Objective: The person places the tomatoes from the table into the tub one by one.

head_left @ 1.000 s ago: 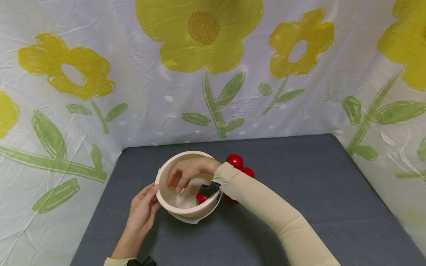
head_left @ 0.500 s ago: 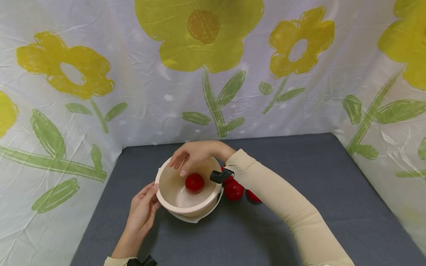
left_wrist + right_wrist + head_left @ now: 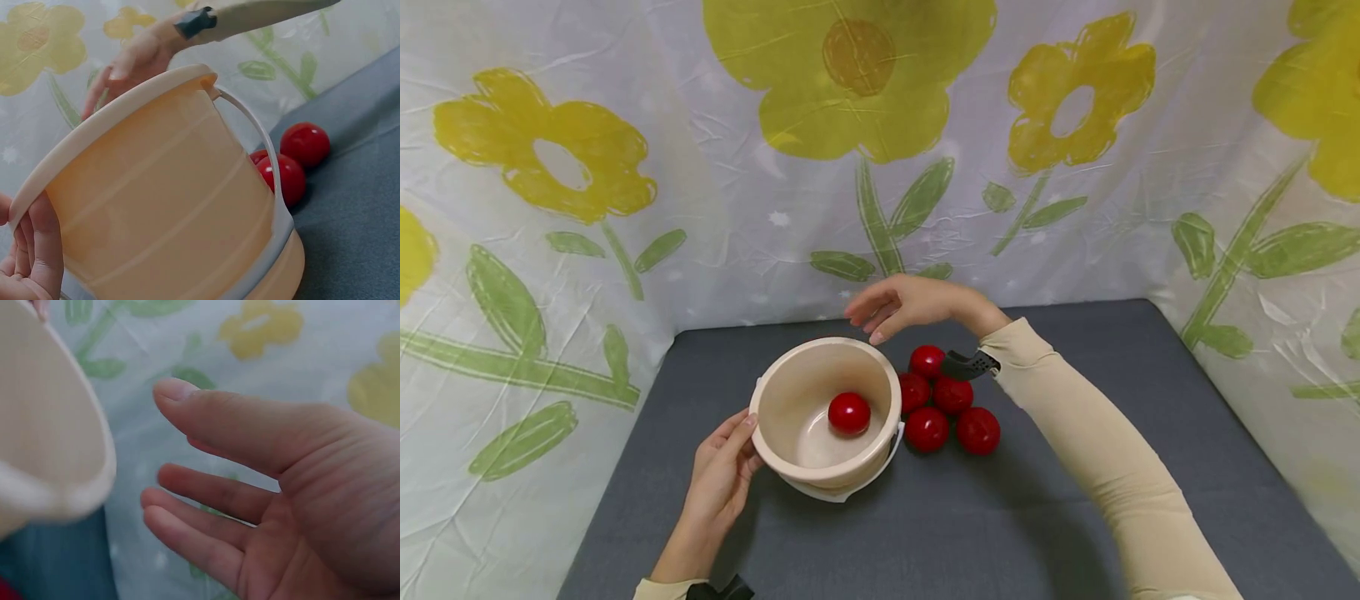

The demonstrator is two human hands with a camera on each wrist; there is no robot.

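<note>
Right hand (image 3: 910,307) hovers in the air above the far rim of the cream bucket (image 3: 823,412), palm down with its fingers loosely spread and holding nothing; the right wrist view shows the same hand (image 3: 275,506) with bare, relaxed fingers beside the blurred edge of the bucket (image 3: 50,444). Left hand (image 3: 718,483) rests against the near-left outside wall of the bucket, thumb up by the rim and fingers laid along the side, steadying it rather than wrapping round it; in the left wrist view only the fingertips of that hand (image 3: 28,250) show, pressed to the bucket's wall (image 3: 169,200). One red ball (image 3: 849,413) lies inside the bucket on its floor, toward the right side. Five more red balls (image 3: 951,404) sit in a tight cluster on the grey desk (image 3: 1075,500) just to the right of the bucket, the nearest of them touching or almost touching its wall; two of them are plainly seen past the bucket's pale handle in the left wrist view (image 3: 294,159). The handle hangs down along the bucket's right side. A black wrist strap (image 3: 968,364) sits at the cuff of the beige right sleeve (image 3: 1105,467). Behind the desk hangs a white cloth printed with yellow flowers (image 3: 850,75) and green leaves.
</note>
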